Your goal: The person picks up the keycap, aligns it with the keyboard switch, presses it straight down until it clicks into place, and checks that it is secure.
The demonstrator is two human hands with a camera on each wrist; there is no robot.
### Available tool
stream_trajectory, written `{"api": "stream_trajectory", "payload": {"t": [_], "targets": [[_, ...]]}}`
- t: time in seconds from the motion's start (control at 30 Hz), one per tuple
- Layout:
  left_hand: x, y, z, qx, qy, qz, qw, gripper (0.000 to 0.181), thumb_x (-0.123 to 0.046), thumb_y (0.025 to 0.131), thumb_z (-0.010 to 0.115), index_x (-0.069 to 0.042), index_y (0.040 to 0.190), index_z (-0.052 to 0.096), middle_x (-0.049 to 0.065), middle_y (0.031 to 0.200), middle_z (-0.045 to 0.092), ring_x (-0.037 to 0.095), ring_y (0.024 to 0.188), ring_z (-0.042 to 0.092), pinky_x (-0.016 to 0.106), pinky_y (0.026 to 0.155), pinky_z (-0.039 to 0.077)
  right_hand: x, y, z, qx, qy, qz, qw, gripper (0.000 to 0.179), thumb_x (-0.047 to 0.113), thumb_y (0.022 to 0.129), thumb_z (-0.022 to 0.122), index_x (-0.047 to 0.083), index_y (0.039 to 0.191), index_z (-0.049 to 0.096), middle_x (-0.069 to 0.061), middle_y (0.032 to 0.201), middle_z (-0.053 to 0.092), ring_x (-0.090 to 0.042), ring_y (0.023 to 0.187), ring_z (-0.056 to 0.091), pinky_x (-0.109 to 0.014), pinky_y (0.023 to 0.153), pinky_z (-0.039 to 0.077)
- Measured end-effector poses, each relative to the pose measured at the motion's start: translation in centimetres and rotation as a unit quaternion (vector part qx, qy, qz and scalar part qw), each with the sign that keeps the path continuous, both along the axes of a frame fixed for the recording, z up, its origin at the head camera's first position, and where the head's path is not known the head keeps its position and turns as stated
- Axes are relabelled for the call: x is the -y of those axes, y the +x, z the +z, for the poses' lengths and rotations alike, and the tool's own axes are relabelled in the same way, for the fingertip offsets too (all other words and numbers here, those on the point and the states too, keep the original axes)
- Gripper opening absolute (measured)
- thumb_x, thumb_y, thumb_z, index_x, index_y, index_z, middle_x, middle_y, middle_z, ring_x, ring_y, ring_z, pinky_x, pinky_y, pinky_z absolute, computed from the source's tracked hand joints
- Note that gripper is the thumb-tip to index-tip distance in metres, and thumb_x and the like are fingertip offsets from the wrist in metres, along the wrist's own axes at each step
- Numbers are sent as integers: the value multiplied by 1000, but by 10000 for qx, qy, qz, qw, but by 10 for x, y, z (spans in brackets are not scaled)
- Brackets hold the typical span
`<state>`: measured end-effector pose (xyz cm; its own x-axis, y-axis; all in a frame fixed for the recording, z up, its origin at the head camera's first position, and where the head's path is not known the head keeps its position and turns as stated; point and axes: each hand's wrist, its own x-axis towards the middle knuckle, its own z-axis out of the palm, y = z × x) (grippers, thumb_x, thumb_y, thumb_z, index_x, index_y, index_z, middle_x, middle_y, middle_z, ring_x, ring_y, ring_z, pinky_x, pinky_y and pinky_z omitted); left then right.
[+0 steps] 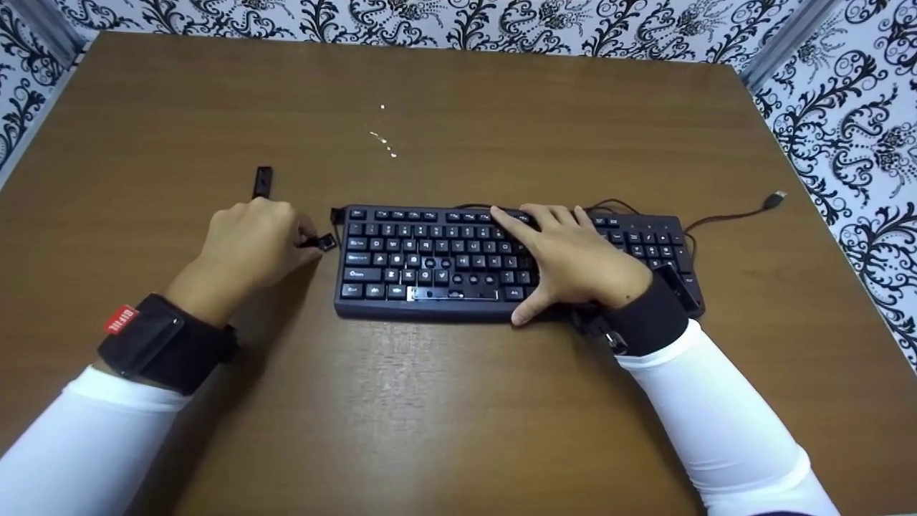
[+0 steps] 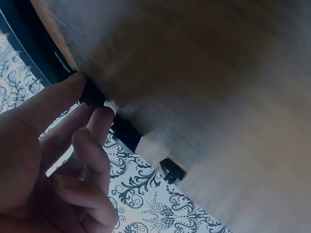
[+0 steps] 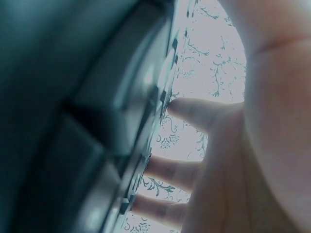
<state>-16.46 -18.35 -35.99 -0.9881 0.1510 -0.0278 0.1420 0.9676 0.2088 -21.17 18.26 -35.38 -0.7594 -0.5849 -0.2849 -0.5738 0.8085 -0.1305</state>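
A black keyboard lies on the table. Several keys in its lower middle lack caps, and the space bar slot is bare. My left hand is beside the keyboard's left edge, its thumb and forefinger pinching a small black keycap. In the left wrist view, the fingertips partly cover this piece. My right hand rests on the keyboard with fingers spread, the thumb over the front edge. Behind the left hand lies a long black piece, partly hidden.
The keyboard's cable curls behind it and ends in a USB plug at the right. A small black piece is by the keyboard's back left corner. Tiny white specks dot the brown table. Patterned wallpaper lies beyond.
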Motion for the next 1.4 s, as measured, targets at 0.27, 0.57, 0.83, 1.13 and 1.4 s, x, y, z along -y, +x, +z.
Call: {"api": "stream_trajectory", "payload": {"t": [0.27, 0.57, 0.83, 1.13, 1.4], "targets": [[1, 0, -1, -20, 151, 20, 9999, 16, -22, 83, 75, -16, 98, 76, 11, 93, 76, 40, 84, 70, 59, 63, 51, 0, 1, 0, 20, -53, -88, 9999, 139, 71, 52, 86, 32, 161, 8, -18, 161, 24, -44, 146, 25, -70, 119, 11], [5, 1, 2, 104, 829, 30, 9965, 18, -19, 82, 73, -14, 99, 70, 6, 97, 77, 32, 90, 70, 55, 74, 52, 0, 0, 1, -36, -44, -16, 10000, 140, 73, 51, 85, 32, 161, 8, -18, 162, 24, -43, 146, 25, -68, 120, 12], [9, 3, -1, 602, 1360, 8, 9889, 24, -10, 83, 72, -13, 106, 69, 8, 104, 77, 24, 84, 73, 53, 84, 50, -1, -1, 0, -63, -73, 28, 9999, 140, 73, 50, 85, 32, 161, 9, -19, 161, 25, -45, 146, 25, -69, 119, 14], [14, 7, -4, 493, 1244, 56, 9910, 17, -13, 84, 77, -14, 100, 73, 9, 104, 76, 30, 93, 70, 54, 83, 53, -3, 0, -1, -61, -39, 32, 10000, 141, 74, 50, 84, 32, 161, 9, -18, 161, 25, -44, 146, 25, -69, 119, 14], [20, 6, -1, 787, 965, 273, 9918, 19, -16, 85, 76, -15, 103, 75, 8, 101, 76, 32, 95, 69, 57, 81, 50, -1, -1, 0, -81, -80, 48, 9999, 140, 74, 50, 84, 32, 161, 10, -19, 161, 25, -44, 146, 25, -69, 119, 14]]}}
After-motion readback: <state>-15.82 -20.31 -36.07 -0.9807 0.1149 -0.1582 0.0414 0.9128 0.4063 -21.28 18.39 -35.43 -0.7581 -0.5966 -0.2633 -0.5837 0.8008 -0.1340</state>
